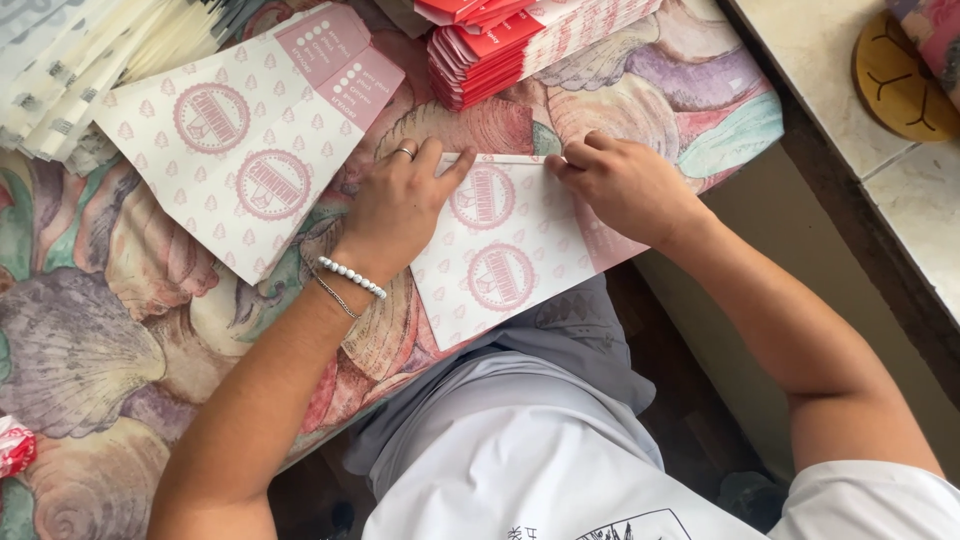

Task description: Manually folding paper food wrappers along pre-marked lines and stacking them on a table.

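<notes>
Pink-printed paper sheet point(505, 250) lies flat at the table's point(120, 300) near edge, overhanging the lap | long axis slants from near-left to far-right | left hand point(395, 215) presses it down, fingers spread, gripping nothing | right hand point(625, 185) pinches the top edge, mid-fold | next likely needs a firm crease along that edge | finished stack point(235, 140) lies left.

Quantities in view: two hands, left hand point(398, 212) and right hand point(625, 185); one flat sheet point(505, 250) under them; one fanned stack of printed sheets point(245, 140); one red-edged stack point(500, 50); one round wooden coaster point(900, 80).
</notes>
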